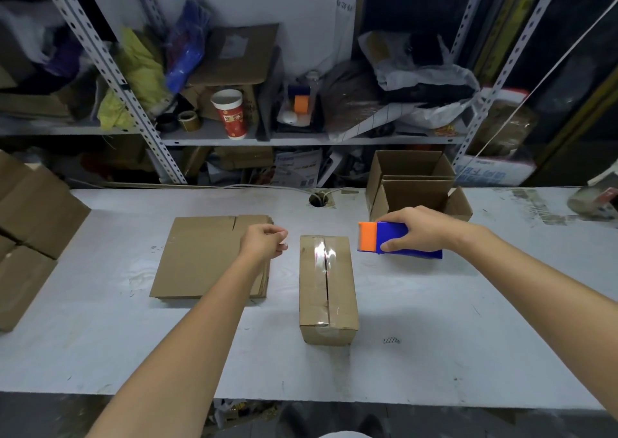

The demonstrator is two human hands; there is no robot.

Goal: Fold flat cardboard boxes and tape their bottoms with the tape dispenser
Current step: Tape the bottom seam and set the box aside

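One taped box (328,290); right fingers (392,246) grasp one tape dispenser (389,233), left fingers (278,237) clenched.

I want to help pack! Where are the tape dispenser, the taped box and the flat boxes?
tape dispenser (391,233): head view, blue body.
taped box (341,287): head view, top face.
flat boxes (200,257): head view, top sheet.

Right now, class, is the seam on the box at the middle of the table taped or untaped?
Taped: a glossy clear strip runs along the seam of the box and folds over its near end.
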